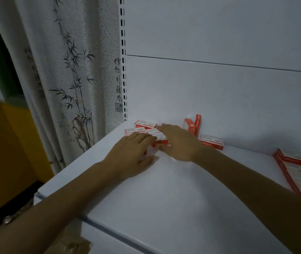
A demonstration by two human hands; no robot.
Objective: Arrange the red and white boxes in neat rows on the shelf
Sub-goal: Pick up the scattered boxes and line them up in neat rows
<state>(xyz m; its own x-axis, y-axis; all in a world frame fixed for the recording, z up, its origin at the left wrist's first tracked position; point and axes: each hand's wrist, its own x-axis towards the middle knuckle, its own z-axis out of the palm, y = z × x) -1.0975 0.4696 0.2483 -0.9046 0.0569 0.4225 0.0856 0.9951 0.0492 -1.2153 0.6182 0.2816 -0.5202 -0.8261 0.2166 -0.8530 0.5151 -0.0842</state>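
Squaring step: small red and white boxes [144,124] are lying bunched at 11 o'clock on the shelf [182,189], near its back corner.
Left hand [131,153]: is lying flat, fingers straight, pressing on the near boxes and gripping nothing.
Right hand [178,142]: is lying flat too, fingertips touching a box top.
Doing it well: probably sliding edges flush, using both palms as parallel guides and pressing lightly.
Strays: upright box [195,125] at 12 o'clock and flat box [212,141] at 1 o'clock are sitting apart; stack [300,171] is lying at 3 o'clock.

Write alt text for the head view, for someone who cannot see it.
A left hand and right hand rest flat on a cluster of small red and white boxes at the back left corner of a white shelf. Another box stands upright nearby.
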